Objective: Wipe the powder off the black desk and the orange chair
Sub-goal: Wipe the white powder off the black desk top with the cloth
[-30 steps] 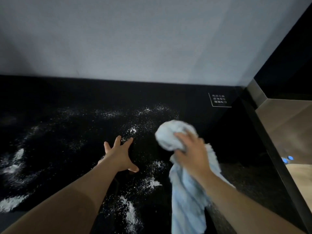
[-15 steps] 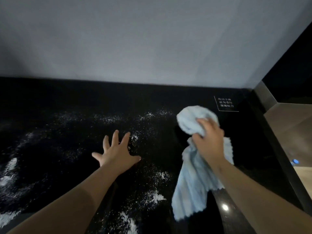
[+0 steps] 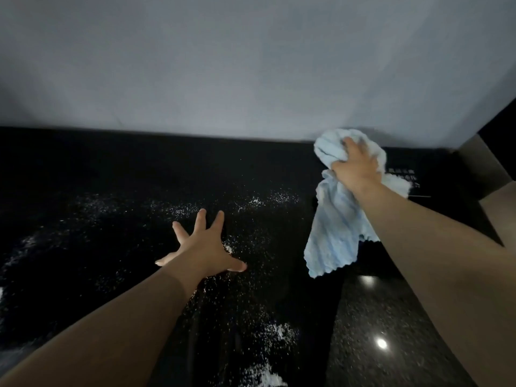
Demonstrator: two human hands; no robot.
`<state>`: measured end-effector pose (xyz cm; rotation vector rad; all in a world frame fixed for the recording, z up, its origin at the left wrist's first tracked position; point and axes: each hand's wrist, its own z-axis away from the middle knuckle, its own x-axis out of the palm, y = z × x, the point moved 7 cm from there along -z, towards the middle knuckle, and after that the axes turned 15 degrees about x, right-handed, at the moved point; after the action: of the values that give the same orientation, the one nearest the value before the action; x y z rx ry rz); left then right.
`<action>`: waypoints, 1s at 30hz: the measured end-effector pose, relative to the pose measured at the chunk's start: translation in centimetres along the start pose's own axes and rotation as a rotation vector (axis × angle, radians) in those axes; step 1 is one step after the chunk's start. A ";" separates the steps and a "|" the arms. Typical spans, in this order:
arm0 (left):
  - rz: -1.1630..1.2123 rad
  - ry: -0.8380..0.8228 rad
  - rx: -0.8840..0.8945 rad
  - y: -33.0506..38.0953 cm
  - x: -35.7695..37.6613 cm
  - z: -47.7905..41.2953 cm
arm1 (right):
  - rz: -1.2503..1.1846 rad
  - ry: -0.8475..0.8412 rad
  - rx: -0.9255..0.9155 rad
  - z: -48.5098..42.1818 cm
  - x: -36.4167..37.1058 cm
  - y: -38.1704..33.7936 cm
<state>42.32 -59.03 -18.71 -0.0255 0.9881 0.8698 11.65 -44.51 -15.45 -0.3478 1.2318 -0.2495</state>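
White powder (image 3: 181,209) lies scattered over the black desk (image 3: 83,169), with thicker patches near the front edge (image 3: 275,331). My left hand (image 3: 202,248) presses flat on the desk with fingers spread, in the middle of the powder. My right hand (image 3: 356,166) grips a bunched light blue cloth (image 3: 335,224) at the desk's far right, close to the wall; the cloth's loose end hangs down toward me. The orange chair is not in view.
A grey wall (image 3: 251,65) runs along the back of the desk. A small white-lettered label (image 3: 405,177) sits on the desk's far right corner, partly behind the cloth. A dark speckled floor (image 3: 391,331) with light reflections lies to the lower right.
My right hand has carried the cloth away from me and to the right, up to the back wall. My left hand has slid slightly forward, staying flat on the desk.
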 end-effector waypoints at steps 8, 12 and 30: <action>0.058 -0.010 -0.010 0.6 -0.3 0.7 | -0.187 0.212 -0.574 9.5 -2.2 -2.3; 0.072 -0.006 -0.009 0.9 -0.5 0.8 | 0.348 0.046 -0.682 12.5 3.8 1.1; 0.075 -0.018 -0.023 0.8 -0.6 0.6 | 0.245 0.217 -0.317 4.1 1.7 -1.1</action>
<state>42.14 -58.63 -17.64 -0.0006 0.9668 0.9483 16.11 -45.69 -15.32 -0.4470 1.5181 0.1247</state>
